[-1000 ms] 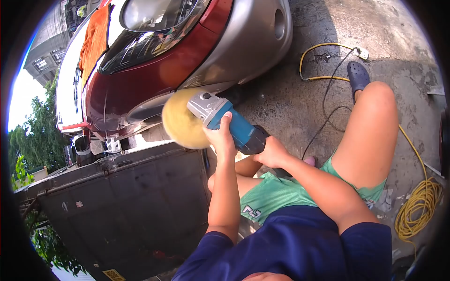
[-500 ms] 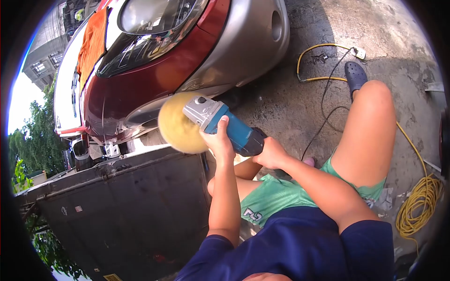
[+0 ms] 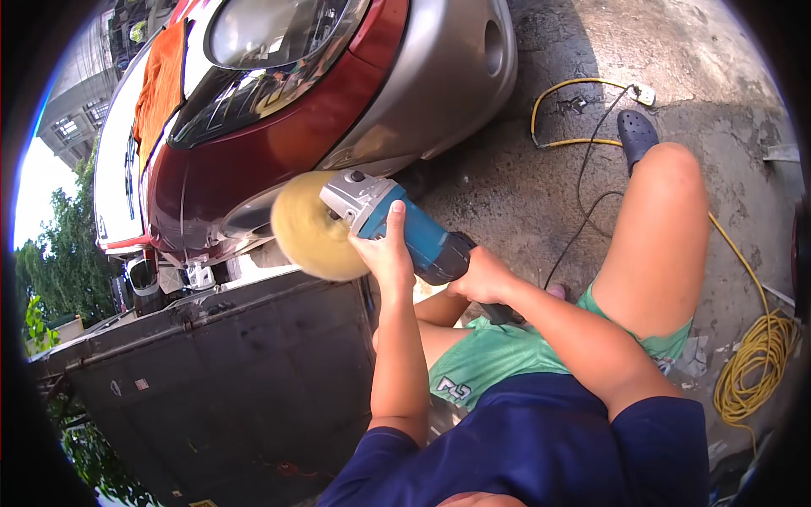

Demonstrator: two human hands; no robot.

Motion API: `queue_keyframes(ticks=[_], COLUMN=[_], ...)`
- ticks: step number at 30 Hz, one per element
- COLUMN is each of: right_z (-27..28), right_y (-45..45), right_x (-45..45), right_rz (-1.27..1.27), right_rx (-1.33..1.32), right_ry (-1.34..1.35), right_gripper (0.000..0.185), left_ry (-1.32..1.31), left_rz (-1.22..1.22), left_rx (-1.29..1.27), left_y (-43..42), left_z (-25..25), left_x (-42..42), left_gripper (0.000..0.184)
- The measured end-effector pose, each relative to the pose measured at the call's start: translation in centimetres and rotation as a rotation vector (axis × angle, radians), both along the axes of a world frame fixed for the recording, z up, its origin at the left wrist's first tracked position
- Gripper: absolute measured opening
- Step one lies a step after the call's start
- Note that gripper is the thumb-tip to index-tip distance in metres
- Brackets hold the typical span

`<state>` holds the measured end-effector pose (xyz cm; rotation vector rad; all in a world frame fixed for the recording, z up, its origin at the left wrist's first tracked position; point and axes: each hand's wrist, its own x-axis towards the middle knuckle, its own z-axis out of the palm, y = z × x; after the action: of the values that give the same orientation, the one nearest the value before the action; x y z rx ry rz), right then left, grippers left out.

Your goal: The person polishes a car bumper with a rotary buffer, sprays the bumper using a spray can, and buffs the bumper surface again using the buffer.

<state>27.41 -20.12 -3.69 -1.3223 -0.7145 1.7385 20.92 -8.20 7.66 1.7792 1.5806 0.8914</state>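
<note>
A blue and grey power polisher [image 3: 414,237] with a round yellow pad [image 3: 312,228] is held in front of the red and silver car [image 3: 279,144]. My left hand [image 3: 387,251] is wrapped round the tool's body behind its metal head, thumb on top. At the rear, my right hand [image 3: 486,277] grips the dark handle end. The pad looks blurred, and its far edge overlaps the car's lower bodywork in view; whether they touch I cannot tell. An orange cloth [image 3: 159,84] lies over the car near the headlight [image 3: 270,34].
A dark metal panel [image 3: 228,389] stands at the lower left. On the concrete floor, a black cord runs to a white socket [image 3: 644,94] on a yellow cord. Coiled yellow cord [image 3: 752,367] lies at the right, and a clog [image 3: 636,135] is on my foot.
The polisher and both hands have shifted slightly left and down in view, with the pad moving a little away from the car's lower edge. The grip is the same.
</note>
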Motion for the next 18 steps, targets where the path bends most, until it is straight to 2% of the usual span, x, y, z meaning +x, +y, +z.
queue_keyframes(ticks=[7,10,18], right_z=[-0.34,-0.3,0.01], right_y=[0.27,0.02,0.27], right_x=[-0.22,-0.31,0.31], right_rz=[0.015,0.004,0.012], right_rx=[-0.015,-0.007,-0.036], right_ry=[0.008,0.013,0.002], right_gripper=[0.057,0.056,0.055], left_ry=[-0.108,-0.04,-0.088], left_rz=[-0.053,-0.018,-0.052], left_rx=[-0.009,-0.022,-0.013], left_y=[-0.24,0.03,0.23], left_z=[0.32,-0.06,-0.11], left_x=[0.48,-0.03,0.08], left_gripper=[0.09,0.09,0.09])
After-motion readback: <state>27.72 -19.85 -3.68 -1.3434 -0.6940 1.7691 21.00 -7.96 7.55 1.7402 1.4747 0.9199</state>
